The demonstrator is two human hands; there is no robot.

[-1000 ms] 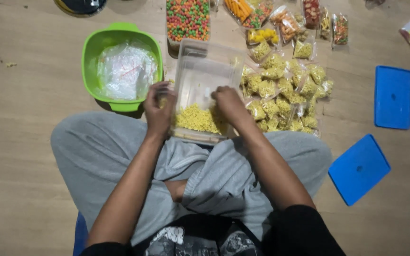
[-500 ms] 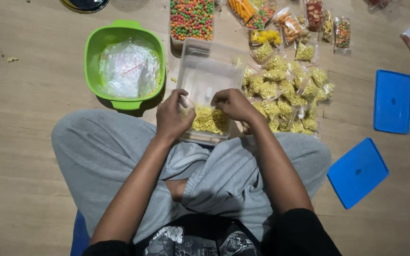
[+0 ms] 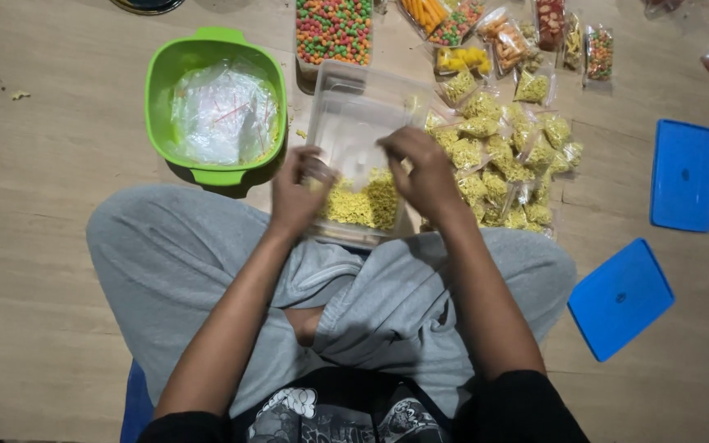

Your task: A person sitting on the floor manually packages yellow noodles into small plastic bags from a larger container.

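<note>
I sit cross-legged on a wooden floor with a clear plastic container [image 3: 346,90] in front of my knees. A heap of yellow crumbly snack [image 3: 363,205] lies at its near end. My left hand [image 3: 299,195] and my right hand [image 3: 424,172] hover over the container, a little apart. Their fingers are pinched on what looks like a small clear bag [image 3: 353,152] stretched between them; its outline is faint. To the right of the container is a pile of small filled bags of yellow snack [image 3: 506,164].
A green tub [image 3: 207,49] holding empty clear bags stands at the left. A tray of coloured round snacks [image 3: 334,29] and several mixed snack packets [image 3: 535,33] lie at the back. Two blue lids [image 3: 684,174] [image 3: 621,297] rest on the floor at the right.
Both hands have lifted out of the yellow snack and drawn apart above the container. A second ago they were down in the heap, close together.
</note>
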